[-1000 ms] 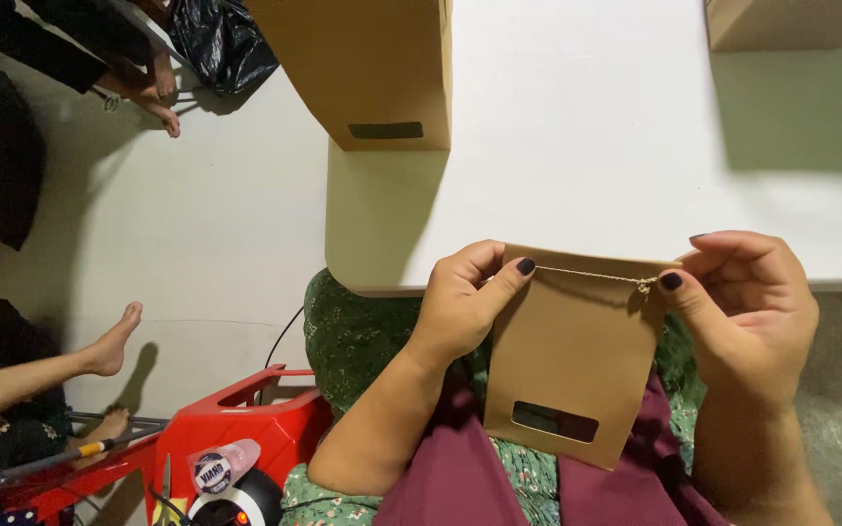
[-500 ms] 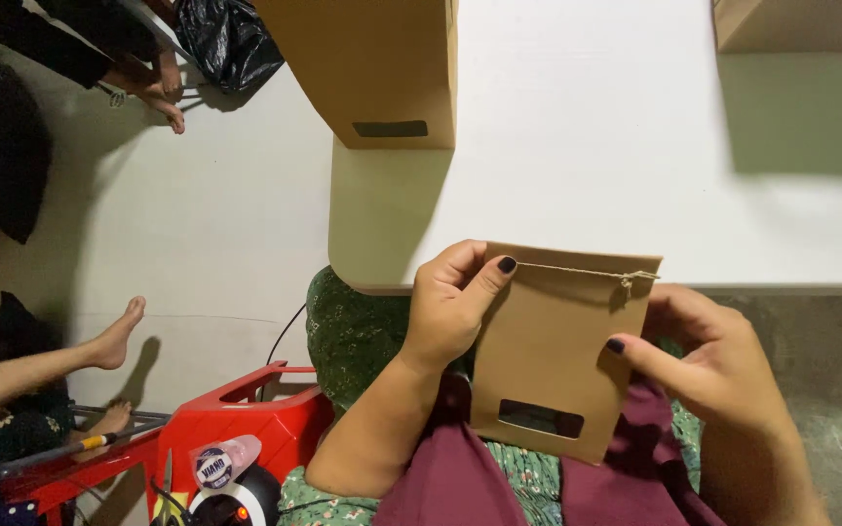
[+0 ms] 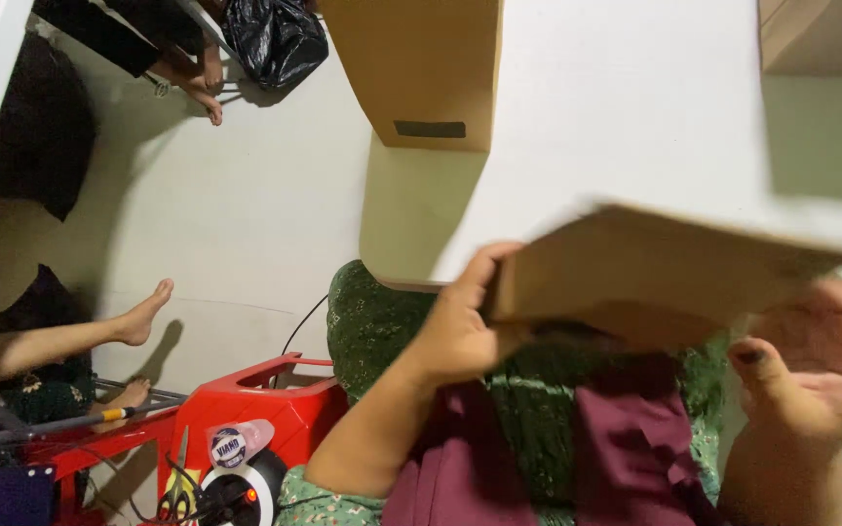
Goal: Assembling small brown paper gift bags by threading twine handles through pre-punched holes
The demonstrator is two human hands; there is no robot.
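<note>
the brown paper bag (image 3: 674,268) has swung up since a moment ago — it was hanging upright with its face to the camera, now it lies tipped nearly flat and blurred, over the lap, at the white table (image 3: 635,107) edge. the left hand (image 3: 460,326) stays pinched on its left end, fingers closed on the paper; the right hand (image 3: 821,360) has let go, fingers loosely apart beneath it. another brown bag (image 3: 421,68) stands further back on the table, a red stool (image 3: 275,409) on the floor to the left — open tabletop between.
</note>
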